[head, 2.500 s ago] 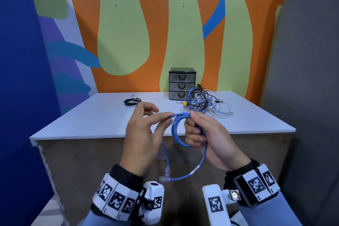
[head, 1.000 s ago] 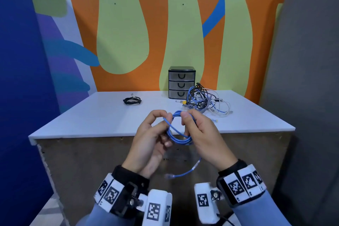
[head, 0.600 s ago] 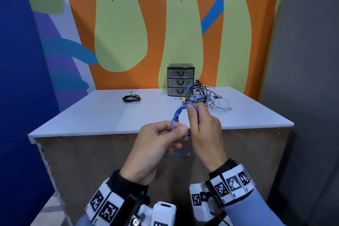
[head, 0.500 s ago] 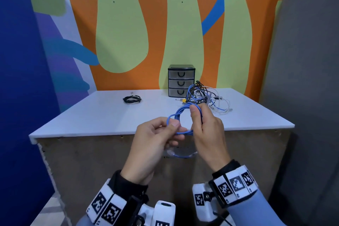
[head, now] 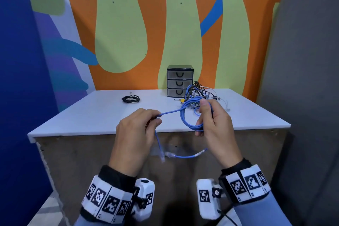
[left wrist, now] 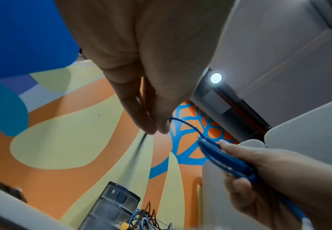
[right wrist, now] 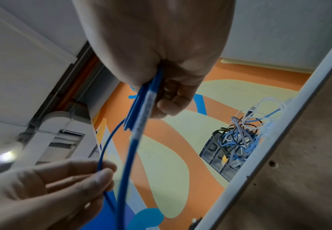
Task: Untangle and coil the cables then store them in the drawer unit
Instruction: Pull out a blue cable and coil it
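Observation:
My right hand [head: 211, 121] grips a small coil of blue cable [head: 189, 115] in front of the table's near edge, thumb on top of the loops. My left hand [head: 139, 128] pinches a strand of the same cable [head: 168, 113] pulled out leftward from the coil. Two loose ends with clear plugs [head: 165, 155] dangle below the hands. In the right wrist view the blue loops [right wrist: 141, 105] run through my curled fingers. The left wrist view shows my fingertips [left wrist: 155, 126] pinching the strand. The grey three-drawer unit [head: 179, 80] stands at the table's back, drawers closed.
A tangle of blue, white and black cables [head: 203, 95] lies right of the drawer unit. A coiled black cable [head: 130, 98] lies at the back left of the white table [head: 91, 115]. A painted wall stands behind, a grey panel to the right.
My left hand has moved left and away from the right hand, drawing a strand out of the coil. The right hand has kept hold of the loops.

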Tool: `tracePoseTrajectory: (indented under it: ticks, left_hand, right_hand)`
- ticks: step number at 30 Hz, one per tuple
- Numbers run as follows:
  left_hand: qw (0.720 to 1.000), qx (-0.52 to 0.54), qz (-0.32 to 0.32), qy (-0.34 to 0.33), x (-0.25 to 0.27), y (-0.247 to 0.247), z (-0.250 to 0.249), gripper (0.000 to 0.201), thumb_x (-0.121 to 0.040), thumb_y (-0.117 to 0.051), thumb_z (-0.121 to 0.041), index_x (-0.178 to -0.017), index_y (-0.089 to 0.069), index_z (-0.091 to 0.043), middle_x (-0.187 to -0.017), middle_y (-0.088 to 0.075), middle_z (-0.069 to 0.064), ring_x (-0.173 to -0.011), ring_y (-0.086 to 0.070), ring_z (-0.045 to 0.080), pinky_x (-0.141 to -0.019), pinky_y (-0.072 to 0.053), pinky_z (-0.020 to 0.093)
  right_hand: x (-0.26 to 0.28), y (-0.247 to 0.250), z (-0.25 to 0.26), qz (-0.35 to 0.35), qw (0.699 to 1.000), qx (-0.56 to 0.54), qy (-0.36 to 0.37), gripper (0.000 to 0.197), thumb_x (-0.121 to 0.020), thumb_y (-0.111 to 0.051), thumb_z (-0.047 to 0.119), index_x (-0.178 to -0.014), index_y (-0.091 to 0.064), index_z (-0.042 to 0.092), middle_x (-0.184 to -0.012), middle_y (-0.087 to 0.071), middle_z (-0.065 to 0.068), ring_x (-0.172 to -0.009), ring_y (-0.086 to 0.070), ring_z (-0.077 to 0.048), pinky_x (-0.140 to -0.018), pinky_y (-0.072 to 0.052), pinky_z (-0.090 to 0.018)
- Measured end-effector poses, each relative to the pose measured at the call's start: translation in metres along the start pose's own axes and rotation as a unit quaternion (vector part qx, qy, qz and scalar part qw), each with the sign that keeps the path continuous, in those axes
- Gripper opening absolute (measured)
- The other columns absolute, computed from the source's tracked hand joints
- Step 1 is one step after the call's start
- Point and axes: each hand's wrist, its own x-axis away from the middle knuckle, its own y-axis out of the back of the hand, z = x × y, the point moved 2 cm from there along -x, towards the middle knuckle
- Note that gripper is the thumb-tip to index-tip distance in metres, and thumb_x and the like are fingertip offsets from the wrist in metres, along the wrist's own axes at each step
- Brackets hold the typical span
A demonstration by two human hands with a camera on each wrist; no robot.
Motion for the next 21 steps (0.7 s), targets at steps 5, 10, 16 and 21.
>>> tracePoseTrajectory:
  ticks: [5, 10, 16, 21]
  left_hand:
    - [0.995, 0.057, -0.046, 0.071, 0.004, -0.01, -0.005, 0.016, -0.093, -0.076, -0.007, -0.091, -0.074, -0.023, -0.09, -0.072, -0.01, -0.08, -0.071, 0.007, -0.075, -0.057, 0.027]
    - [0.861, 0.409, 0.032, 0.301, 0.01, -0.028, -0.015, 0.006, -0.094, -0.07, 0.003, -0.098, -0.071, -0.001, -0.1, -0.078, 0.02, -0.094, -0.077, 0.03, -0.085, -0.059, 0.036]
    - [0.702, 0.626, 0.066, 0.332, 0.012, -0.021, -0.034, 0.031, -0.09, -0.051, 0.01, -0.119, -0.059, 0.0, -0.116, -0.072, 0.035, -0.113, -0.073, 0.044, -0.089, -0.063, 0.031]
    - [0.872, 0.422, 0.072, 0.237, 0.016, -0.024, -0.034, 0.044, -0.089, -0.079, 0.002, -0.116, -0.053, -0.021, -0.097, -0.077, 0.014, -0.089, -0.078, 0.032, -0.082, -0.063, 0.035]
  right_hand:
    - [0.009, -0.01, 0.003, 0.042, 0.986, -0.144, -0.076, 0.041, -0.113, -0.042, 0.034, -0.09, -0.05, 0.0, -0.067, -0.052, -0.014, -0.049, -0.061, -0.029, -0.056, -0.051, -0.041]
    - [0.013, -0.026, -0.003, 0.036, 0.987, -0.141, -0.075, 0.037, -0.113, -0.041, 0.034, -0.092, -0.057, 0.008, -0.074, -0.064, 0.0, -0.064, -0.064, -0.023, -0.062, -0.053, -0.04]
    - [0.01, -0.025, -0.018, 0.026, 0.995, 0.089, 0.037, 0.038, -0.112, -0.037, 0.046, -0.087, -0.055, 0.024, -0.081, -0.066, 0.004, -0.089, -0.056, -0.018, -0.076, -0.045, -0.042]
    - [0.014, -0.027, -0.016, 0.018, 0.995, 0.088, 0.047, 0.037, -0.111, -0.044, 0.041, -0.084, -0.053, 0.018, -0.069, -0.054, 0.004, -0.07, -0.051, -0.021, -0.066, -0.042, -0.046]
